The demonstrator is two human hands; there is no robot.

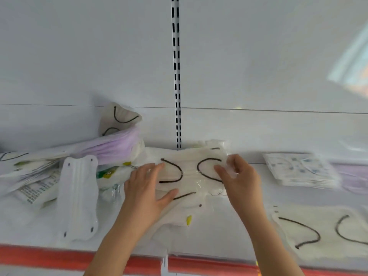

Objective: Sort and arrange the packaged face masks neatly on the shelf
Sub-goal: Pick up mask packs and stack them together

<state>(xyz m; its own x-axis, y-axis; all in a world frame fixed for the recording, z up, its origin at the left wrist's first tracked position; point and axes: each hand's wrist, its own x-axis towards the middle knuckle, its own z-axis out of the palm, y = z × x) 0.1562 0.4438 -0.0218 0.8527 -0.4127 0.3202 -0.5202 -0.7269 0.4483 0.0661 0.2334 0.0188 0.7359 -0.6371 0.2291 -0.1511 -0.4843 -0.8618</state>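
The clear-wrapped white face mask pack with black ear loops (191, 172) – light, limp, slippery film – lies under the left hand's (147, 186) flat spread fingers, while the right hand (237, 176) pinches its crinkly end – the better hold.

A white shelf (249, 232) with a red front edge holds mask packs: a heap (59, 162) at nine o'clock, a stack (300, 172) at three.

1. Single head view, worn by the person, wide-angle with curved edges.
2. Faces forward and slightly down at the shelf (249, 226), close in; its red front edge runs along the frame's bottom, the back panel (258, 56) fills the top half.
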